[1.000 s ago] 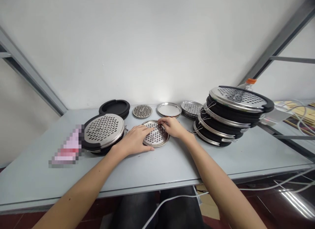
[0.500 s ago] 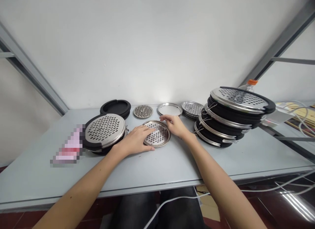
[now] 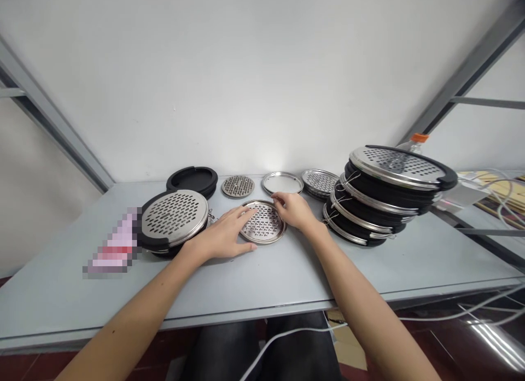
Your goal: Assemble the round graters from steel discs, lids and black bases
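Observation:
A round metal grater plate (image 3: 264, 226) with a raised rim and patterned cut-outs lies on the table in front of me. My left hand (image 3: 226, 233) rests over its left edge, fingers stretched across the rim and thumb spread toward me. At the upper right rim, my right hand (image 3: 292, 209) has its fingers curled and pinched against the edge. Just left of my left hand sits a black round container (image 3: 153, 242) topped by a slotted metal plate (image 3: 175, 217). Behind the grater plate are a smaller studded grater disc (image 3: 238, 186) and shallow metal rings or lids (image 3: 283, 182).
On the right, a leaning stack of black containers with slotted metal tops (image 3: 396, 168) rises from the table (image 3: 262, 282). A black empty-looking ring-rimmed base (image 3: 192, 179) and a pile of perforated plates (image 3: 320, 180) stand by the wall. A white cable (image 3: 303, 327) crosses my lap.
My right hand let go of the rim, shifted slightly right, and has closed on it again. The grater plate has turned and slid slightly right. My left hand stays nearly still.

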### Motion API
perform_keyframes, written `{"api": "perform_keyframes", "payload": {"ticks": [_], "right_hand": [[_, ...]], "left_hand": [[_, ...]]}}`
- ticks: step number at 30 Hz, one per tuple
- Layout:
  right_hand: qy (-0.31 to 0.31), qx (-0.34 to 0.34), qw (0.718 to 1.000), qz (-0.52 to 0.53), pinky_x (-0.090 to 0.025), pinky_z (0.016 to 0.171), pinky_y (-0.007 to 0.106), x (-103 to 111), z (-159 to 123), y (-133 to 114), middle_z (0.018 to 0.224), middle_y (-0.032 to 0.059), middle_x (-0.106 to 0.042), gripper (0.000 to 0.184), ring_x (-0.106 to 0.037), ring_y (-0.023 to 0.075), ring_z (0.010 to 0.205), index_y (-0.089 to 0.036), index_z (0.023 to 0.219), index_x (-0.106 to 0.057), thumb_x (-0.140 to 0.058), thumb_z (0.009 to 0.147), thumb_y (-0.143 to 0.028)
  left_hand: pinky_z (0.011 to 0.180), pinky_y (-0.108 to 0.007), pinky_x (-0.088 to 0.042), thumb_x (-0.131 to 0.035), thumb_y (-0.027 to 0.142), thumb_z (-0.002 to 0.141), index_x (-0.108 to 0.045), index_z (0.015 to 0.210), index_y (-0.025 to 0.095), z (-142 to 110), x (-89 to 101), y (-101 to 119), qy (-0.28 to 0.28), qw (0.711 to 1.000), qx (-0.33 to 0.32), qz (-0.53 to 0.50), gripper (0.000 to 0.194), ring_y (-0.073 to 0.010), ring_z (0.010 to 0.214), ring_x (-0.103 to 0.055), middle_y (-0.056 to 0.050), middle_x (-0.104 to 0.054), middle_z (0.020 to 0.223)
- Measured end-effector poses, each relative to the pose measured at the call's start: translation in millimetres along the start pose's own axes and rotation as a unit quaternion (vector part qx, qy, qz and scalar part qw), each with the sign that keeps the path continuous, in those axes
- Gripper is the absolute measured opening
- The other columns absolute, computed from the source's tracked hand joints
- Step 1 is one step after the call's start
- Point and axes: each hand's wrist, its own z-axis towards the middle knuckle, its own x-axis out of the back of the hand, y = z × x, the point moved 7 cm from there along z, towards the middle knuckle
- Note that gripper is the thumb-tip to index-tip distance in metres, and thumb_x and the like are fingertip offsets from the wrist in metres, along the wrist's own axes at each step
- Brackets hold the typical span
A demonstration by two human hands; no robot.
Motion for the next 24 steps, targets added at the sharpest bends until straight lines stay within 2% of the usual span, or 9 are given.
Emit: {"api": "perform_keyframes", "payload": {"ticks": [5,11,15,20,24], "right_hand": [[0.007,-0.024,1.0,-0.009,-0.046,0.075,0.029,3,-1,1,0.094,0.0093,-0.074,0.029,-0.067,0.0229,0.086,-0.019,0.107,-0.067,-0.044,0.091,-0.027],[0.021,0.065,0.992,0.109,-0.045,0.09,0.033,-3,2,-15,0.109,0.0103,-0.07,0.029,-0.063,0.0222,0.1,-0.015,0.111,-0.065,-0.048,0.089,-0.023],[-0.008,0.118,0.984,0.137,-0.044,0.093,0.035,-11,1,-25,0.112,0.0102,-0.068,0.03,-0.061,0.0226,0.103,-0.015,0.114,-0.062,-0.046,0.089,-0.02],[-0.028,0.122,0.983,0.135,-0.044,0.092,0.035,-16,1,-24,0.11,0.0104,-0.068,0.031,-0.06,0.0229,0.101,-0.015,0.115,-0.062,-0.046,0.088,-0.017],[-0.029,0.13,0.981,0.139,-0.043,0.093,0.035,-17,0,-24,0.116,0.0114,-0.066,0.035,-0.059,0.0233,0.104,-0.014,0.119,-0.059,-0.049,0.086,-0.017]], "left_hand": [[0.114,-0.043,-0.023,-0.062,0.052,0.079,-0.015,0.149,0.019,3,-2.5,1,0.026,0.999,0.024,0.0,0.091,-0.0289,0.141,-0.021,-0.013,-0.024,0.152],[0.113,-0.047,-0.024,-0.064,0.056,0.076,-0.014,0.148,0.017,6,-5.8,-7,0.05,0.998,0.023,-0.018,0.096,-0.0327,0.14,-0.022,-0.015,-0.024,0.152],[0.114,-0.047,-0.022,-0.063,0.063,0.074,-0.011,0.149,0.016,8,-9.6,-10,0.049,0.998,0.021,-0.014,0.103,-0.0327,0.14,-0.02,-0.016,-0.021,0.153],[0.113,-0.045,-0.024,-0.066,0.062,0.071,-0.011,0.149,0.014,10,-7.7,-9,0.07,0.997,0.019,-0.017,0.106,-0.0314,0.139,-0.025,-0.016,-0.025,0.151],[0.112,-0.045,-0.026,-0.07,0.06,0.067,-0.01,0.149,0.016,11,-6.5,-7,0.068,0.997,0.019,-0.022,0.111,-0.0317,0.137,-0.027,-0.016,-0.028,0.15]]}}
